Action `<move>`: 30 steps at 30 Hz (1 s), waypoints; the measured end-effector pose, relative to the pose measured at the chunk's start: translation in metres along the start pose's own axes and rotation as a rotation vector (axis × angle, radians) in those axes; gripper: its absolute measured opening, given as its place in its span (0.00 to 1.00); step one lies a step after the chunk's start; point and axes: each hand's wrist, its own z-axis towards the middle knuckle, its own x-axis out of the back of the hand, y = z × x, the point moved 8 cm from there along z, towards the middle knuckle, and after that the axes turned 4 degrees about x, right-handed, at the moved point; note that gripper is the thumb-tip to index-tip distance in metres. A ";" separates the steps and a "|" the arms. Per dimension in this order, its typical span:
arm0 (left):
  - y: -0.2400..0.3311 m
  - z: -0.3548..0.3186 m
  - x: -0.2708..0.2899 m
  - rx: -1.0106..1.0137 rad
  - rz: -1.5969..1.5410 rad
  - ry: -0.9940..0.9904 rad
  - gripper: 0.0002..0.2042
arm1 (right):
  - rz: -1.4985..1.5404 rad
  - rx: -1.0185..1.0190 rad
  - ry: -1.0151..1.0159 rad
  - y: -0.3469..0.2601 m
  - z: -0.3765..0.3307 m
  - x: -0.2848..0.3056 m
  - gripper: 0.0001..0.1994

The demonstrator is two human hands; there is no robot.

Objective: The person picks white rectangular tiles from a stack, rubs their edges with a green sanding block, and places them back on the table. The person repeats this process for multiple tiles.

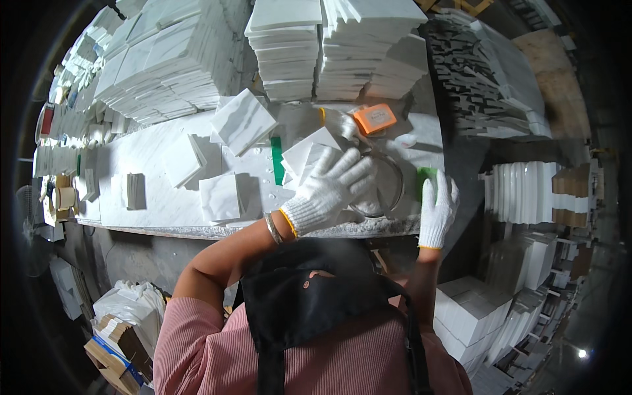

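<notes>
My left hand (pixel 329 187), in a white knit glove with a yellow cuff, spreads its fingers palm down above the table. Its wrist side partly covers a small stack of white marble tiles (pixel 313 148), and its fingers reach toward a round thin-rimmed dish (pixel 400 186). Something white in the dish is mostly hidden by this hand. At the table's right edge, my gloved right hand (pixel 438 210) has its fingers closed over a green pad (pixel 424 176); the thumb is hidden. Beyond the dish lie an orange box (pixel 376 118) and a loose white glove (pixel 341 124).
Grey-veined tiles (pixel 243 122) lie left of a green strip (pixel 277 161), with more small stacks (pixel 220 197) farther left. Tall tile stacks (pixel 283 52) line the table's back. Tile rows (pixel 520 191) and white boxes (pixel 471 316) stand to the right.
</notes>
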 end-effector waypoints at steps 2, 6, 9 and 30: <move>0.015 -0.008 -0.008 -0.111 -0.052 0.007 0.30 | 0.415 0.040 -0.073 -0.049 0.005 0.011 0.18; 0.030 -0.040 0.009 -0.339 -0.435 -0.058 0.19 | 0.938 0.056 -0.304 -0.099 0.001 -0.020 0.17; 0.008 -0.062 0.027 -0.176 -0.580 0.149 0.16 | 1.007 -0.185 -0.479 -0.109 0.002 -0.044 0.30; -0.072 -0.135 -0.004 0.832 -1.346 0.387 0.20 | 1.044 -0.193 -0.485 -0.121 0.010 -0.074 0.13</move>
